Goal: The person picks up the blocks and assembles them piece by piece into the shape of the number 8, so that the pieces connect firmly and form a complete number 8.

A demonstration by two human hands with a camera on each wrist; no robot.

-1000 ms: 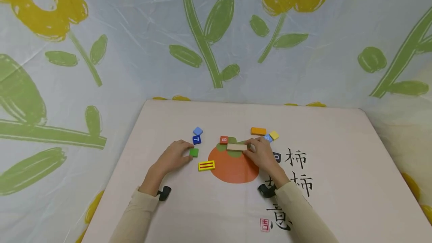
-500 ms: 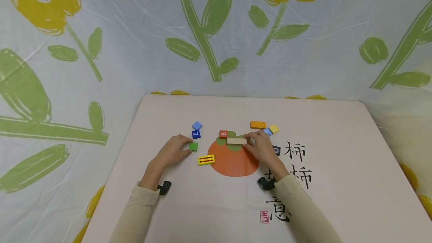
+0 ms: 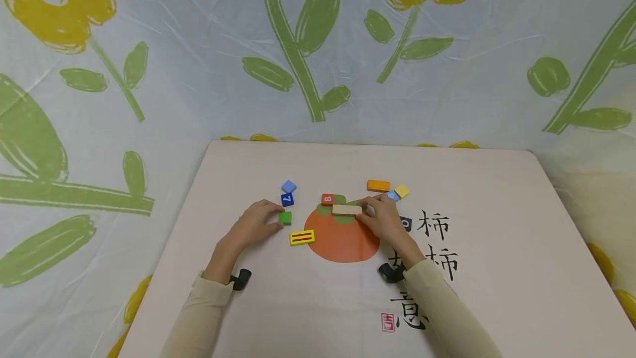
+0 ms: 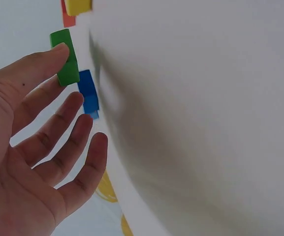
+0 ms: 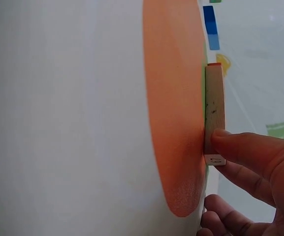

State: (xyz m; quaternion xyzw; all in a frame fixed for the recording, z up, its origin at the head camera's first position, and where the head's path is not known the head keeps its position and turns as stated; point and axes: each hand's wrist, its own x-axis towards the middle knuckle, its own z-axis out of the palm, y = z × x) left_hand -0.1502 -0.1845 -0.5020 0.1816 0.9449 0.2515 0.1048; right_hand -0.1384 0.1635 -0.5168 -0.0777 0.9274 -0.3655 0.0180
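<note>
In the head view, my left hand pinches a small green block between thumb and index finger. The left wrist view shows the thumb on the green block's near face, with the other fingers spread loosely. A plain wooden block lies on the printed persimmon, its right end pinched by my right hand. The right wrist view shows the thumb on that wooden block, which carries a small number on its end. A red block marked B sits just beyond its left end.
Near the left hand are a dark blue block, a light blue block and a yellow block with red stripes. Beyond the right hand lie an orange block, a yellow block, a blue block and a black block.
The head view has tilted slightly, so everything sits a little higher in the picture than a second ago. Both hands and the blocks look unmoved on the table.
</note>
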